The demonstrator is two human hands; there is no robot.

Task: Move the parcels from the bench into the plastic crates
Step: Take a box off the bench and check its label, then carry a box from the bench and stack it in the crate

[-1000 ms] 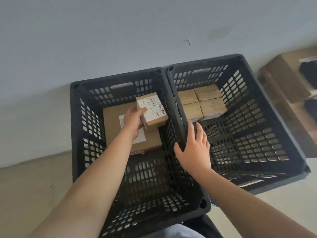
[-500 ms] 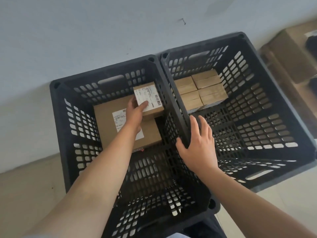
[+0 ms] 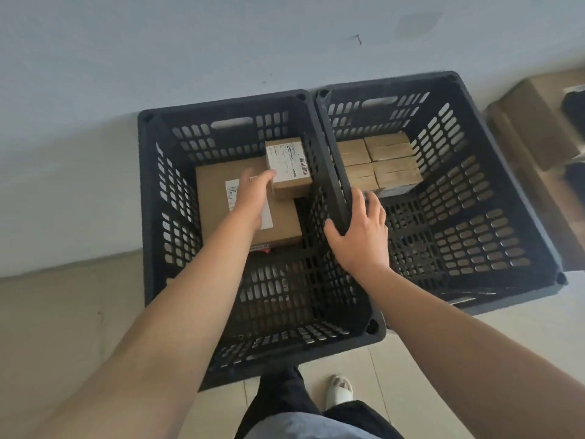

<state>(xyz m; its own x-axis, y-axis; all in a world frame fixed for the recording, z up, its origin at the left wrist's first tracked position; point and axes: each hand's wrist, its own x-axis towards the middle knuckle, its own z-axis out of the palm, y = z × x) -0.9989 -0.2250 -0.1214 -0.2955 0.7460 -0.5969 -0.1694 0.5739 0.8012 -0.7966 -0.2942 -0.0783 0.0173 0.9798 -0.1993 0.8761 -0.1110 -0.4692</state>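
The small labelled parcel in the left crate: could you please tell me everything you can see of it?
The small labelled parcel is a brown cardboard box with a white shipping label and barcode covering most of its top. It lies flat in the far right corner of the left crate, against the wall shared with the right crate, apparently resting partly on a larger flat cardboard parcel. The left hand touches its near left edge; whether the fingers grip it is unclear. The print is too small to read.

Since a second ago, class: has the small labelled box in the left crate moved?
Yes. The small box has shifted toward the crate's right wall, sliding across the large box beneath; the left hand holds it.
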